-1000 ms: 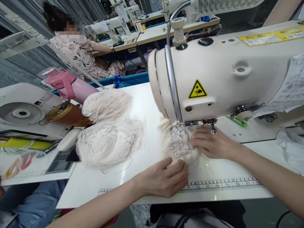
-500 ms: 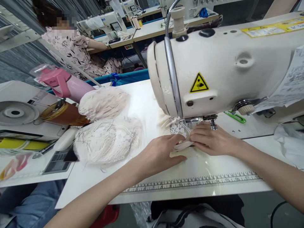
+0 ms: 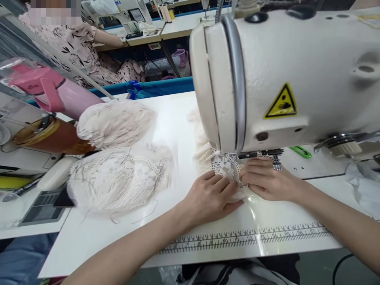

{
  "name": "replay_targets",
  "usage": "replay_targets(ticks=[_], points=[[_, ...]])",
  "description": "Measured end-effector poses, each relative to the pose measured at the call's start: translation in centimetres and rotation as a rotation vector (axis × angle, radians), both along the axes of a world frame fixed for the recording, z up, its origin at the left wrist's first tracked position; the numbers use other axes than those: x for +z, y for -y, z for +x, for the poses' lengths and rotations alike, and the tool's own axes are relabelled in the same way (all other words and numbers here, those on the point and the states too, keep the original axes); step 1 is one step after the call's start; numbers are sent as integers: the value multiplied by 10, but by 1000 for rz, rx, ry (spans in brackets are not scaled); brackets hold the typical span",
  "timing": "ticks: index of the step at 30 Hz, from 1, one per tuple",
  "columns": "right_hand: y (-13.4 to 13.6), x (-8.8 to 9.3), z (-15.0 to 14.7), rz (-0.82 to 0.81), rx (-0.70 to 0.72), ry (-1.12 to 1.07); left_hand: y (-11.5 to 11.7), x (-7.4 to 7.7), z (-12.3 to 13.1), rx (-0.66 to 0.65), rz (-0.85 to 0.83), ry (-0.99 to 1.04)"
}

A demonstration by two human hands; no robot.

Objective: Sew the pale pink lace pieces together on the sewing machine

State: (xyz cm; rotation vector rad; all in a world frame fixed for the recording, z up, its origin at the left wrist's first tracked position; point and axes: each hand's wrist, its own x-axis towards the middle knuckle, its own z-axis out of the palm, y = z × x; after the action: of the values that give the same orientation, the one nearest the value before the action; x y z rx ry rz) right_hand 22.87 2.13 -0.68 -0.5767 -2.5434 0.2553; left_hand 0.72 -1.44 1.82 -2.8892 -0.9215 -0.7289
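A cream sewing machine (image 3: pixel 285 71) fills the upper right of the head view. Under its presser foot lies a white lace piece (image 3: pixel 225 168) with fringe trailing behind the machine. My left hand (image 3: pixel 212 196) lies on the near left part of the lace, fingers curled and pressing it down onto the white table (image 3: pixel 118 237). My right hand (image 3: pixel 267 180) rests on the lace's right side just before the needle, fingers together and pinching its edge.
Two heaps of lace pieces (image 3: pixel 118 178) lie left of my hands. Further left stand a pink bottle (image 3: pixel 56 93) and a brown container (image 3: pixel 50 136). A printed ruler (image 3: pixel 252 235) runs along the table's front edge. Another person (image 3: pixel 77 43) sits at a far machine.
My left hand slid forward from the near edge onto the lace beside my right hand. The camera moved closer to the machine and lower.
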Motion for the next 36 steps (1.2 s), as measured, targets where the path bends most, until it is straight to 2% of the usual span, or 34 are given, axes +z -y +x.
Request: replay_targets(ticks=[4, 9, 13, 17, 25, 36], points=[[0, 5, 0, -36, 20, -32, 0, -4, 1, 5, 118, -36], [0, 8, -1, -75, -17, 116, 0, -6, -1, 2, 176, 10], [-4, 4, 1, -53, 60, 17, 1, -7, -2, 41, 186, 13], [-9, 9, 2, -120, 147, -86, 1, -7, -2, 60, 279, -29], [-7, 18, -1, -179, 94, -101, -1, -6, -2, 4, 90, 10], [-7, 10, 1, -74, 51, -144, 1, -9, -2, 37, 47, -2]])
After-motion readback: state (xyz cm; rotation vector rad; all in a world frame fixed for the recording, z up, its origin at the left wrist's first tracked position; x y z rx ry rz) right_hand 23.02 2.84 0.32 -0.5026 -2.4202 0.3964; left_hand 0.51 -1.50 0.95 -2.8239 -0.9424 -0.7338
